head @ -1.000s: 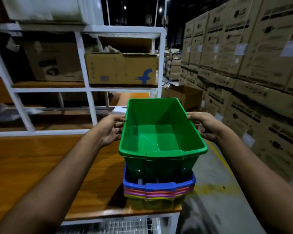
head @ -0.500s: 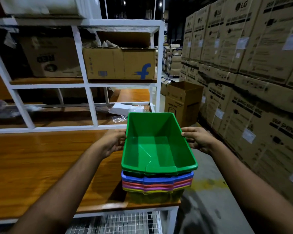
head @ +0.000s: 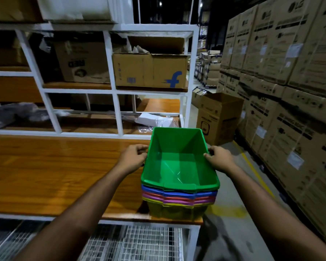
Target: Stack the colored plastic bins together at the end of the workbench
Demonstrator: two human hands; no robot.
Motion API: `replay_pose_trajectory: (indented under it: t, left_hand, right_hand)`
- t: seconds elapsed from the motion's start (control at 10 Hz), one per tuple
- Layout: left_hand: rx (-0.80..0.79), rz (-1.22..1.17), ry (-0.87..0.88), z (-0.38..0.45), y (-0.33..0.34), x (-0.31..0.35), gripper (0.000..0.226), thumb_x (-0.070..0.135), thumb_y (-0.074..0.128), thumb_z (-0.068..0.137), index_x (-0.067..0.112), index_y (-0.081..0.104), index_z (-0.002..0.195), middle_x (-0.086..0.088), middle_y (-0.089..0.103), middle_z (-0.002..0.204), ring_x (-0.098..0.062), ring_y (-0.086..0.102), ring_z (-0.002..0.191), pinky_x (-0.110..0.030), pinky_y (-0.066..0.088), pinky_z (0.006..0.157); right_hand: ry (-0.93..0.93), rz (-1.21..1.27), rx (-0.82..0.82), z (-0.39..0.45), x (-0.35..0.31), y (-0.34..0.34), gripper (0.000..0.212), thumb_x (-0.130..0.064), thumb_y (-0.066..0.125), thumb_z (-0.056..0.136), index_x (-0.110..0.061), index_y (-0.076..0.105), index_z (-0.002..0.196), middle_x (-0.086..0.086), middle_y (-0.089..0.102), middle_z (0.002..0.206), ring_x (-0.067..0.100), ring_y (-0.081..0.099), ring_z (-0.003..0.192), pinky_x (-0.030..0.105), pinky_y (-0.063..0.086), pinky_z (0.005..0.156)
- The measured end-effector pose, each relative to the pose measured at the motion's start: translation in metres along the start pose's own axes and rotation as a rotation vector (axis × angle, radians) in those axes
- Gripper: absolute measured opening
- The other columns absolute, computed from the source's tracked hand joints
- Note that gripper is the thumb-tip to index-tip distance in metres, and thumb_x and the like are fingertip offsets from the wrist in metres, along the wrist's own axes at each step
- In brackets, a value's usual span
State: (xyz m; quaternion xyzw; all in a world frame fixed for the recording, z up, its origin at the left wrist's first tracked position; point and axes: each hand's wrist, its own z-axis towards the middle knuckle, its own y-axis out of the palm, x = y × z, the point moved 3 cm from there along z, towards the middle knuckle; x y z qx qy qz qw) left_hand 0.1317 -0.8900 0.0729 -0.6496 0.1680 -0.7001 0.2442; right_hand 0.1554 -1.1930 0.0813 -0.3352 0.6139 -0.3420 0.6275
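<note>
To the left of the green bin [head: 179, 162] stretches the bare wooden workbench [head: 55, 172], and there my left hand [head: 135, 157] curls its fingers around the bin's left rim. A second ago I was holding this bin high above the stack [head: 179, 201]; now it has sunk fully in, its rim sitting just above the blue one, with pink, purple and yellow rims below. The whole nest stands at the bench's right end, near the corner. To the bin's right, my right hand [head: 219, 157] grips the opposite rim, thumb on top. I judge this bin seated; what remains is to let go and check for more bins.
</note>
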Motion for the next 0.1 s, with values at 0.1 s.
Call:
replay_pose_trajectory:
  t: [0.1]
  left_hand:
    - [0.076,0.165,0.067,-0.0128,-0.0151,0.0017,0.047,0.017,0.060,0.091,0.020,0.053,0.138,-0.001,0.062,0.133,-0.014,0.059,0.117,-0.028,0.049,0.095]
  right_hand:
    - [-0.127,-0.211,0.132,0.0004,-0.0131,0.0055,0.058,-0.039,0.056,0.093,-0.016,0.041,0.144,0.010,0.048,0.143,0.024,0.047,0.128,0.040,0.042,0.103]
